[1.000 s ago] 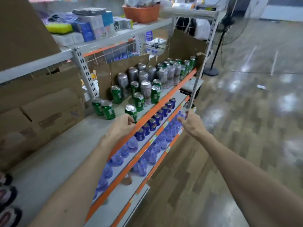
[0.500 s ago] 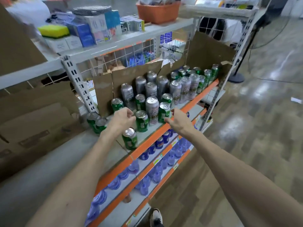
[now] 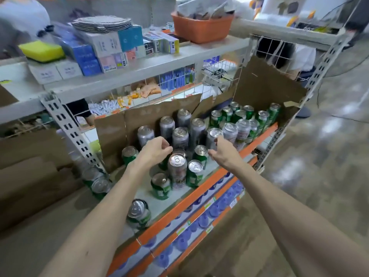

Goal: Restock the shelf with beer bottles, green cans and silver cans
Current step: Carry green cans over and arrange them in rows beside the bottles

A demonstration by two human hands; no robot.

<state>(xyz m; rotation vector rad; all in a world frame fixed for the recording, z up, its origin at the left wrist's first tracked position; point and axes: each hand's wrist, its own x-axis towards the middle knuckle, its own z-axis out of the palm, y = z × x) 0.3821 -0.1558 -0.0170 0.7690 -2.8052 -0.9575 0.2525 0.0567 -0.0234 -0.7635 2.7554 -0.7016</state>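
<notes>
The middle shelf [image 3: 199, 189], edged in orange, holds tall silver cans [image 3: 167, 125] at the back and centre. Green cans [image 3: 239, 114] crowd its right end, and a few more green cans [image 3: 160, 186] stand loosely near the front. A tall silver can [image 3: 176, 172] stands among those front ones. My left hand [image 3: 155, 150] hovers over the middle cans with loosely curled fingers and holds nothing. My right hand [image 3: 219, 154] reaches in with its fingers stretched against the side of a silver can [image 3: 214, 134]. No beer bottles are in view.
Torn cardboard [image 3: 265, 84] lines the shelf's back and right end. The upper shelf carries boxes, a yellow sponge [image 3: 43, 48] and an orange basin [image 3: 201, 27]. Blue bottles [image 3: 199, 218] fill the lower shelves. Cardboard boxes [image 3: 30, 176] sit at the left, and open floor lies to the right.
Both hands have moved deeper into the shelf. The left let go of the front green can earlier; the right went from the shelf's edge up to a silver can.
</notes>
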